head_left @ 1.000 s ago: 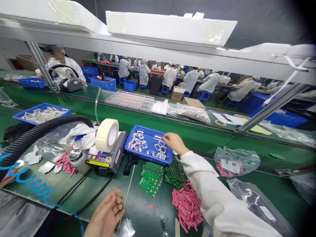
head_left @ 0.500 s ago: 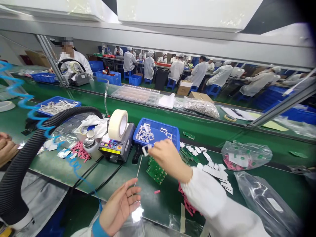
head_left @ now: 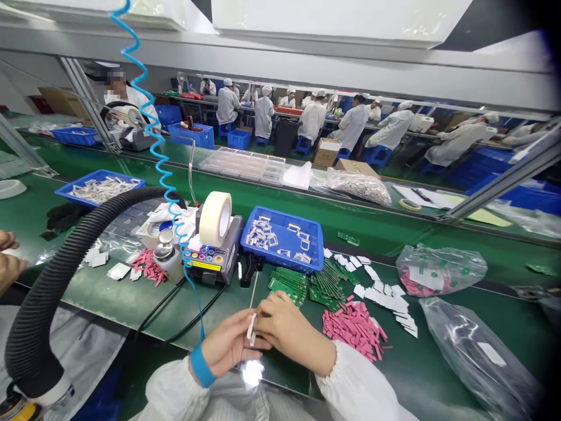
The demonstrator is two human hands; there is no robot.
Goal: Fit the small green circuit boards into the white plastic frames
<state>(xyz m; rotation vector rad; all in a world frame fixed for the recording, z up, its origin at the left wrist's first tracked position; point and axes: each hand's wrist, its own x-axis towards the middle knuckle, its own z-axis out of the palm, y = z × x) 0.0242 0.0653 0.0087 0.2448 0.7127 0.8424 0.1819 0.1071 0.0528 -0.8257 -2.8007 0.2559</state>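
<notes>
My left hand [head_left: 228, 345], with a blue strap at the wrist, and my right hand [head_left: 284, 324] meet low in front of me over the table edge. Between their fingers is a small white rectangular frame [head_left: 251, 329], seen nearly edge-on; both hands are closed on it. Just beyond my right hand lie stacked green circuit boards [head_left: 289, 282]. To its right is a heap of pink strips [head_left: 353, 328]. Farther back, a blue bin [head_left: 287, 257] holds several more white frames.
A tape dispenser [head_left: 209, 257] with a cream tape roll [head_left: 215, 219] stands left of the bin. A black hose [head_left: 48, 286] and a blue coiled cord [head_left: 158, 146] cross the left side. White pieces [head_left: 388, 298] and plastic bags [head_left: 477, 351] lie right. Another person's hand [head_left: 9, 260] shows far left.
My right hand has come down from the blue bin with the white frame and met my left hand, which has closed on it too. The coiled cord has swung right.
</notes>
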